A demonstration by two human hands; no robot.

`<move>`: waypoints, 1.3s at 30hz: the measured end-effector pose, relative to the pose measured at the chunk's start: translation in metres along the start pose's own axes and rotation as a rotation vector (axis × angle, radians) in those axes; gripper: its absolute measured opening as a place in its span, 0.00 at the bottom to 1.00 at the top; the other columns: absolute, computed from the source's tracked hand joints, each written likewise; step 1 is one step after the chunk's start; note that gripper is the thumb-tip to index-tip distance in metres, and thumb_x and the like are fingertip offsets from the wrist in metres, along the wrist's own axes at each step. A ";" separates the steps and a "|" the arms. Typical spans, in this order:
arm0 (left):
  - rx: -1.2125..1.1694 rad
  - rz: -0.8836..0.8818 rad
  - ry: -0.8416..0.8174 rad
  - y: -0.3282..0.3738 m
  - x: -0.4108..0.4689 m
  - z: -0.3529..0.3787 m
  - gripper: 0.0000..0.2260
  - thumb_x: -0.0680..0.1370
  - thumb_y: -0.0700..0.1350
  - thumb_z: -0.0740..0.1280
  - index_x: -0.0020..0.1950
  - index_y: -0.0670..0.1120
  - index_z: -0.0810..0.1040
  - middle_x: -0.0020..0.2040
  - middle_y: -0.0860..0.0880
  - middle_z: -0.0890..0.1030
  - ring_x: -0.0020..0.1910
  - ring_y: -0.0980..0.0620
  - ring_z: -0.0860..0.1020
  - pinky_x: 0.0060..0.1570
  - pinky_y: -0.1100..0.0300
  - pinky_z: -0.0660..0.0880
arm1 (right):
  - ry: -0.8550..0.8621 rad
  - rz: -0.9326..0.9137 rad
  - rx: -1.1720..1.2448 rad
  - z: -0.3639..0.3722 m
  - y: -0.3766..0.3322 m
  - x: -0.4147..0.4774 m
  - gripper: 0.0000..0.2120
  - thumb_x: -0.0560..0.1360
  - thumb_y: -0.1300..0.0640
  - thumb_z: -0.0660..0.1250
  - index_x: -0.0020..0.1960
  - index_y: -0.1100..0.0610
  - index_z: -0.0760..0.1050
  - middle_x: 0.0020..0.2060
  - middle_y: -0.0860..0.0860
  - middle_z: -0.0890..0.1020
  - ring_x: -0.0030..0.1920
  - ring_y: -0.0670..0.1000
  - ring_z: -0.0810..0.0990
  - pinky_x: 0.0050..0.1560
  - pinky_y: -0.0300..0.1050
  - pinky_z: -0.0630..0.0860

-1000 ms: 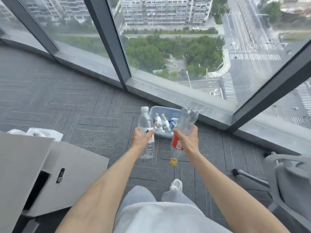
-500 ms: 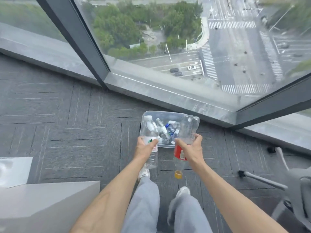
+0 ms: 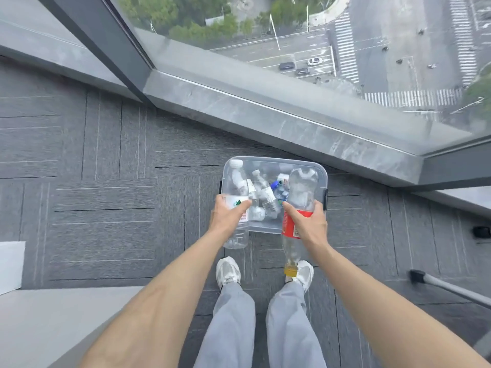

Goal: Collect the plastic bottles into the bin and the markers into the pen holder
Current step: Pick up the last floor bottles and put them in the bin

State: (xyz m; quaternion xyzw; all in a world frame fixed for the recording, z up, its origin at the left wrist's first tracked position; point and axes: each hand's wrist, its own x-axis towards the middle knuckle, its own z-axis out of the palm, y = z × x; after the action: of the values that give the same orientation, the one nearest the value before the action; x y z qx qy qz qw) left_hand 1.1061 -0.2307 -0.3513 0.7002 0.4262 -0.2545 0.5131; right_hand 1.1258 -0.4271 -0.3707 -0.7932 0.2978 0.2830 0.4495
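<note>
Two hands (image 3: 230, 218) (image 3: 308, 224) gripping bottles (image 3: 237, 181) (image 3: 301, 192) over bin (image 3: 276, 161).

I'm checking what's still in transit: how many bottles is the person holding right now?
2. A white-capped clear bottle in the left hand, and a red-labelled, yellow-capped bottle held cap-down in the right hand, both over the bin.

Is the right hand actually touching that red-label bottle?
Touching. The head view shows the right hand wrapped around the red-label bottle, fingers across its label, holding it above the bin.
</note>
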 end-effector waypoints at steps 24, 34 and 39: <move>0.098 -0.061 -0.016 -0.044 0.038 0.035 0.24 0.71 0.57 0.72 0.59 0.50 0.66 0.53 0.50 0.77 0.52 0.49 0.76 0.47 0.55 0.70 | -0.104 -0.043 -0.106 0.020 0.032 0.060 0.26 0.75 0.48 0.68 0.70 0.53 0.68 0.63 0.53 0.78 0.62 0.53 0.75 0.65 0.51 0.71; 0.098 0.060 0.016 -0.024 0.058 0.048 0.25 0.69 0.54 0.75 0.59 0.49 0.68 0.55 0.48 0.78 0.53 0.49 0.77 0.52 0.55 0.73 | -0.068 -0.114 -0.008 0.029 0.027 0.027 0.22 0.77 0.50 0.66 0.70 0.51 0.68 0.61 0.49 0.77 0.61 0.48 0.75 0.62 0.46 0.70; 0.210 0.113 0.025 -0.032 0.110 0.068 0.28 0.70 0.53 0.75 0.64 0.46 0.67 0.55 0.49 0.75 0.53 0.51 0.74 0.49 0.59 0.69 | -0.014 -0.190 -0.043 0.042 0.040 0.057 0.22 0.76 0.49 0.65 0.68 0.50 0.71 0.59 0.48 0.79 0.59 0.48 0.76 0.63 0.50 0.72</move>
State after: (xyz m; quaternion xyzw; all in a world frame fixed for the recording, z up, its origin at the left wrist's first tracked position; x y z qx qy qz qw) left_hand 1.1395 -0.2536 -0.4781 0.7762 0.3633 -0.2595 0.4451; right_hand 1.1263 -0.4196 -0.4515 -0.8254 0.2118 0.2511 0.4592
